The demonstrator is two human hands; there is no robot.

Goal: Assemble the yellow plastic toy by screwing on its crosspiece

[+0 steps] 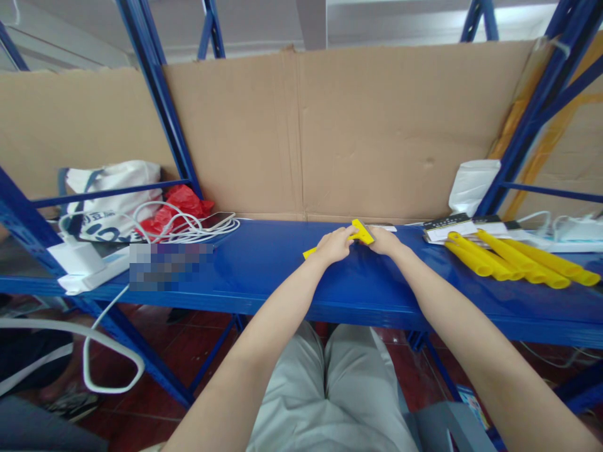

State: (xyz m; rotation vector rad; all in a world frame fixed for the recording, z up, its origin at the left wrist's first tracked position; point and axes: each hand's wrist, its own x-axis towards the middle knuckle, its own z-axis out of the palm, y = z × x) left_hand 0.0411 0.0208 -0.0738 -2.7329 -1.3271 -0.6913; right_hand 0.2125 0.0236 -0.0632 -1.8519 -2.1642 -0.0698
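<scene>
A yellow scraper [362, 231] with a wide head is held between my hands just above the blue shelf. My left hand [335, 245] is wrapped round its handle, and the yellow handle end pokes out on the left. My right hand [384, 241] is closed at the head's right edge, its fingertips partly hidden behind the head. Behind that hand lies a small white flat piece [387, 228]. Several yellow plastic tubes [513, 258] lie in a pile to the right of my right hand.
Black-and-white boxes [450, 227] and a white packet [473, 185] sit behind the tubes. On the left are coiled white cables [207, 229], a red plastic bag [181, 207], a white cloth bag [117, 188] and a power strip [101, 273]. Cardboard [358, 132] backs the blue shelf [264, 267].
</scene>
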